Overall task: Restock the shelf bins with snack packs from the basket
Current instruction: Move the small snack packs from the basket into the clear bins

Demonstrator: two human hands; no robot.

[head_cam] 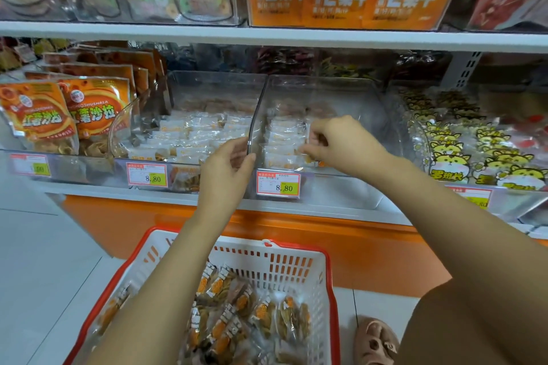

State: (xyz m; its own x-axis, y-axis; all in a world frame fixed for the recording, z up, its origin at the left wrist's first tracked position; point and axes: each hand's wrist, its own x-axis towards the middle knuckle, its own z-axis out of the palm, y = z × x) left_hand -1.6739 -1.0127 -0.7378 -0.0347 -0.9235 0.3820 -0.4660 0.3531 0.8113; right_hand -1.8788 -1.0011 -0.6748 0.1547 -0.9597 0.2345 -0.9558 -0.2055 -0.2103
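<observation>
Left hand (226,167) grips the bin wall (255,118); right hand (344,147), fingers (316,136) curled, seemingly pinches a snack pack (309,158).

The left grip (226,170) holds the front corner of a clear shelf bin (364,127) at its side wall. The right grip (344,142) reaches into that bin, fingers curled, and pinches a small snack pack (308,157) just beside rows of white-wrapped packs (281,139). A price tag (278,184) reading 8.80 hangs on the bin's front. Below, a red-rimmed white basket (299,247) holds loose orange-labelled packs (237,314).
</observation>
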